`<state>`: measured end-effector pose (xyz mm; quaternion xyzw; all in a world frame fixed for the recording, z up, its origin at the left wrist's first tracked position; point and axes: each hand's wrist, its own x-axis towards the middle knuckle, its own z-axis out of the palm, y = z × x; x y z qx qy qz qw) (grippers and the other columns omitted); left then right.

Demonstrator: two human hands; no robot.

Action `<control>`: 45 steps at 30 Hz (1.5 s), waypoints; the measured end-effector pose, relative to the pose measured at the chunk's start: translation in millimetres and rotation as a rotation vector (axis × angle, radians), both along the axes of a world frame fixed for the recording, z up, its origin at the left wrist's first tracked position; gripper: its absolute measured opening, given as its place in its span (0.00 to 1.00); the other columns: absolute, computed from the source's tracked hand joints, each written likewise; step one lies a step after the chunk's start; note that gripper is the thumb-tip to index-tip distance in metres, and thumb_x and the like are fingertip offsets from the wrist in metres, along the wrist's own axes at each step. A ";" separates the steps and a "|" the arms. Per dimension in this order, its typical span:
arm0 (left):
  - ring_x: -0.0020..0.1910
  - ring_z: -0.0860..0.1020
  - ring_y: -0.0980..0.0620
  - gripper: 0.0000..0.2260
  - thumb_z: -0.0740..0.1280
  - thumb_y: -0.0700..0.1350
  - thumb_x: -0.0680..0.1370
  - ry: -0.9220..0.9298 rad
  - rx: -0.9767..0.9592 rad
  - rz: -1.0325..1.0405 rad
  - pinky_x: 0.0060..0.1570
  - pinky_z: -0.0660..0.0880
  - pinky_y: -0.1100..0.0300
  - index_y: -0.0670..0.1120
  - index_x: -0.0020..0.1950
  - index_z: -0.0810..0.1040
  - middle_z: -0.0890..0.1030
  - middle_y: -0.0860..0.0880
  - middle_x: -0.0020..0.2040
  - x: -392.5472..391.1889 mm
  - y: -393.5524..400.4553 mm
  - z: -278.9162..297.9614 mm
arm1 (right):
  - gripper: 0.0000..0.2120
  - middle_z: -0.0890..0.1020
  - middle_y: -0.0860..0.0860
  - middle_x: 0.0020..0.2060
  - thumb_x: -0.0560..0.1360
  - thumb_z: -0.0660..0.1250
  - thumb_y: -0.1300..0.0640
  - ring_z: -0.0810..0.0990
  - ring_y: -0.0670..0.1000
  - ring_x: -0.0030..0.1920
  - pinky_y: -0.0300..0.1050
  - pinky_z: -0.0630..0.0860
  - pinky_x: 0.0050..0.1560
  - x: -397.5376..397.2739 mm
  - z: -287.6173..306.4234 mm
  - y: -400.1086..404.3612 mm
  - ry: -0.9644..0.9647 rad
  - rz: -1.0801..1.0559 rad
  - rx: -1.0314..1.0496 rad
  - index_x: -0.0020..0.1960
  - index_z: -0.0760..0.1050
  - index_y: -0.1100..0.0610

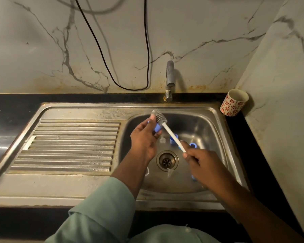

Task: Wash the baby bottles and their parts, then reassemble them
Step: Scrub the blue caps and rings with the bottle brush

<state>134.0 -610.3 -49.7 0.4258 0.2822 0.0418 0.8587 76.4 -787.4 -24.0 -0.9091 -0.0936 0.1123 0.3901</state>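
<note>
Fingers over steel sink

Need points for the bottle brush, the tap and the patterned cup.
bottle brush (172, 135): head view, on the white handle, midway along.
tap (170, 74): head view, on the upright metal body.
patterned cup (231, 106): head view, on the red-flowered outer wall.

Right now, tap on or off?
Off, as far as visible: no stream falls from the tap spout into the sink basin.
</note>
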 end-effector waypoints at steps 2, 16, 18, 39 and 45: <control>0.48 0.86 0.48 0.23 0.74 0.51 0.66 0.023 0.083 0.064 0.48 0.83 0.55 0.42 0.57 0.81 0.86 0.43 0.51 2.7 5.6 -0.3 | 0.10 0.73 0.29 0.23 0.79 0.63 0.59 0.75 0.40 0.25 0.31 0.67 0.26 -9.7 -0.3 -1.2 -0.017 0.040 0.025 0.56 0.81 0.60; 0.37 0.80 0.53 0.13 0.68 0.56 0.78 0.025 0.427 0.131 0.36 0.77 0.61 0.48 0.43 0.84 0.84 0.51 0.36 -5.1 -16.5 3.2 | 0.16 0.69 0.44 0.23 0.81 0.60 0.55 0.71 0.41 0.23 0.31 0.66 0.26 -2.5 9.3 9.3 -0.096 0.022 -0.085 0.68 0.74 0.49; 0.40 0.83 0.51 0.16 0.67 0.57 0.78 0.016 0.476 0.136 0.41 0.77 0.60 0.45 0.45 0.84 0.85 0.49 0.39 -1.5 -4.1 6.6 | 0.15 0.73 0.42 0.22 0.80 0.62 0.55 0.72 0.40 0.23 0.31 0.65 0.26 -16.0 10.3 5.8 -0.082 0.053 -0.004 0.66 0.76 0.49; 0.59 0.82 0.41 0.14 0.60 0.43 0.85 0.052 -0.224 -0.014 0.44 0.84 0.55 0.37 0.66 0.77 0.81 0.36 0.61 -1.7 20.1 19.9 | 0.13 0.72 0.47 0.26 0.80 0.61 0.53 0.66 0.40 0.21 0.35 0.64 0.25 -13.2 0.2 4.2 0.073 -0.115 0.106 0.62 0.77 0.47; 0.54 0.84 0.45 0.19 0.59 0.51 0.85 0.031 -0.344 0.131 0.51 0.82 0.55 0.38 0.67 0.74 0.84 0.38 0.56 6.6 2.0 15.5 | 0.10 0.71 0.48 0.25 0.81 0.60 0.54 0.68 0.44 0.20 0.39 0.67 0.22 -16.9 2.2 16.3 0.141 -0.155 0.181 0.57 0.79 0.51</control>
